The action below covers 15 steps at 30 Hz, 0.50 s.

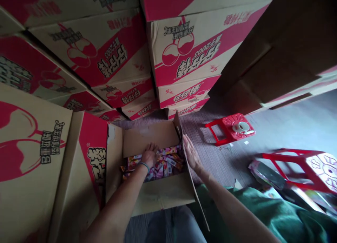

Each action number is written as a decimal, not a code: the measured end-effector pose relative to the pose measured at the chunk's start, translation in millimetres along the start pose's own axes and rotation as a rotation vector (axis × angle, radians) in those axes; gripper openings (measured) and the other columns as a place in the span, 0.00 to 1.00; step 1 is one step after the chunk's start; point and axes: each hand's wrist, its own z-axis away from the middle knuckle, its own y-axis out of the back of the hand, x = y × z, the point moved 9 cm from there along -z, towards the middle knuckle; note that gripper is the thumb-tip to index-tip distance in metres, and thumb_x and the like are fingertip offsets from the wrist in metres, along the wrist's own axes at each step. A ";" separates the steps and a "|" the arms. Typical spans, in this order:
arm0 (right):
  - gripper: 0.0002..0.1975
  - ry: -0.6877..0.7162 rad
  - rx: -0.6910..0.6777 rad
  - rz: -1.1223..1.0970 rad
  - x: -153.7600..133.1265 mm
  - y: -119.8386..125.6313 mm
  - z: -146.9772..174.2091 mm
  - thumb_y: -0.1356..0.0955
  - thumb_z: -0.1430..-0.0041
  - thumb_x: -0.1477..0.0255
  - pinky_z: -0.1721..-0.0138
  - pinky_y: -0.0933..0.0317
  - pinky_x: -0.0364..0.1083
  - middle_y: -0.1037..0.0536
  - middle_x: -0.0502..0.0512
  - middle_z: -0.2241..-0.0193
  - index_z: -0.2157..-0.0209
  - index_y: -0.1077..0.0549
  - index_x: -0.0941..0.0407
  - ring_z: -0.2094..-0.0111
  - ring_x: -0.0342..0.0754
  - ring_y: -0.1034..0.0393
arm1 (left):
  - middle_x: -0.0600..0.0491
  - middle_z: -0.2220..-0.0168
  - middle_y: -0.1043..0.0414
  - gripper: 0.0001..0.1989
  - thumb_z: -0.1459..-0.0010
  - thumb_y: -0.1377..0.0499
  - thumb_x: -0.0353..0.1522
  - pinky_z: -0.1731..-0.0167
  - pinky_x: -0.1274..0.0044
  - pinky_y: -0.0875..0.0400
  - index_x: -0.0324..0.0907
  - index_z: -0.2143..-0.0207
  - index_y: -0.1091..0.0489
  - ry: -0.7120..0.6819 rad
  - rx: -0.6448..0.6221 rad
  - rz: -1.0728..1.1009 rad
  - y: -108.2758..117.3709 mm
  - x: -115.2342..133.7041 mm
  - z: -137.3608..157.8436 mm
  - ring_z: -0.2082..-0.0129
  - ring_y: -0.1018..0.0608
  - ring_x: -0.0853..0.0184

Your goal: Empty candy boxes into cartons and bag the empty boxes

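Note:
An open cardboard carton (158,194) stands on the floor in front of my knees, its flaps spread outward. Inside lie many small wrapped candies (164,167) in pink, purple and orange wrappers. My left hand (150,156), with a band at the wrist, reaches into the carton and rests on top of the candies, fingers stretched toward the far flap. Against the outer face of the right-hand flap (181,130) lies my right hand (191,152), flat with its fingers extended.
Printed red and tan cartons (189,50) are stacked high at the back and left. On the right are a small red stool (228,129) bearing a white cup (241,127), another red stool (297,166), and green cloth (263,208). Dark cartons (284,67) stand farther right.

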 end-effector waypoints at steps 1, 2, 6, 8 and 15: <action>0.33 0.011 -0.042 0.036 -1.8 -6.7 -10.9 0.55 0.29 0.61 0.29 0.56 0.59 0.48 0.60 0.29 0.29 0.49 0.58 0.28 0.50 0.60 | 0.40 0.29 0.51 0.29 0.34 0.47 0.39 0.36 0.57 0.41 0.43 0.32 0.41 -0.011 0.007 0.003 -1.1 -1.3 -0.8 0.29 0.46 0.47; 0.32 0.015 -0.090 0.075 -5.2 -17.2 -19.7 0.54 0.29 0.61 0.30 0.56 0.60 0.50 0.60 0.29 0.29 0.51 0.58 0.27 0.50 0.62 | 0.40 0.29 0.50 0.30 0.34 0.46 0.40 0.36 0.58 0.41 0.43 0.32 0.43 -0.024 0.014 0.004 -0.1 -2.7 -1.9 0.29 0.46 0.48; 0.31 -0.084 -0.220 0.183 -21.1 -59.1 -30.6 0.51 0.29 0.58 0.32 0.56 0.67 0.61 0.55 0.27 0.28 0.56 0.50 0.27 0.54 0.67 | 0.40 0.32 0.42 0.26 0.30 0.51 0.38 0.37 0.65 0.40 0.40 0.34 0.40 -0.081 0.015 0.003 14.4 -2.2 -2.1 0.33 0.38 0.56; 0.31 -0.137 -0.209 0.180 -27.0 -65.0 -29.0 0.50 0.29 0.56 0.32 0.61 0.69 0.64 0.53 0.27 0.28 0.58 0.48 0.27 0.56 0.70 | 0.40 0.34 0.39 0.24 0.29 0.55 0.38 0.37 0.65 0.40 0.40 0.36 0.37 -0.083 0.004 -0.003 16.2 5.4 12.3 0.34 0.36 0.57; 0.31 -0.027 -0.106 0.038 -16.9 -49.0 -21.1 0.52 0.28 0.61 0.30 0.59 0.61 0.56 0.57 0.27 0.28 0.58 0.54 0.27 0.50 0.68 | 0.36 0.28 0.55 0.35 0.34 0.50 0.47 0.35 0.49 0.49 0.47 0.29 0.52 -0.013 0.336 -0.140 -31.9 39.1 106.6 0.28 0.49 0.49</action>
